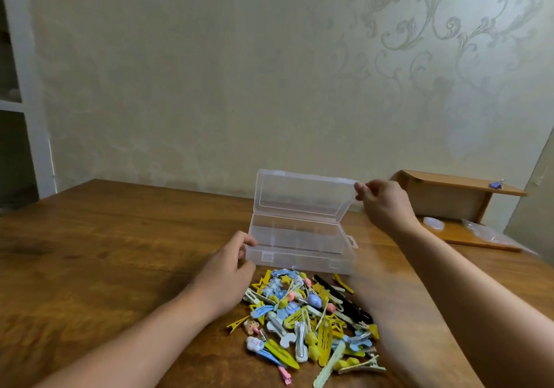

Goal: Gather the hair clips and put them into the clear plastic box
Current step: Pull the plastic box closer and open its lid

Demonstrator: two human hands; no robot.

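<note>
Standing near the far edge of the wooden table (105, 237), the clear plastic box (299, 246) has its lid (299, 192) raised upright. The right hand (383, 201) pinches the lid's top right corner; the left hand (230, 264) grips the base's left end with curled fingers. The hair clips (311, 312) lie heaped just before the box, between both forearms.

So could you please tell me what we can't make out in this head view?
- Left hand: fingertips hidden behind the box corner.
- Right hand: motion-blurred at the lid corner, so the grip is unclear.
- Clips: the pile overlaps itself, so no count is possible; the lowest are cut off by the bottom edge.
- Purple item on the shelf: too small to identify.
- Bag: contents are unreadable.
</note>
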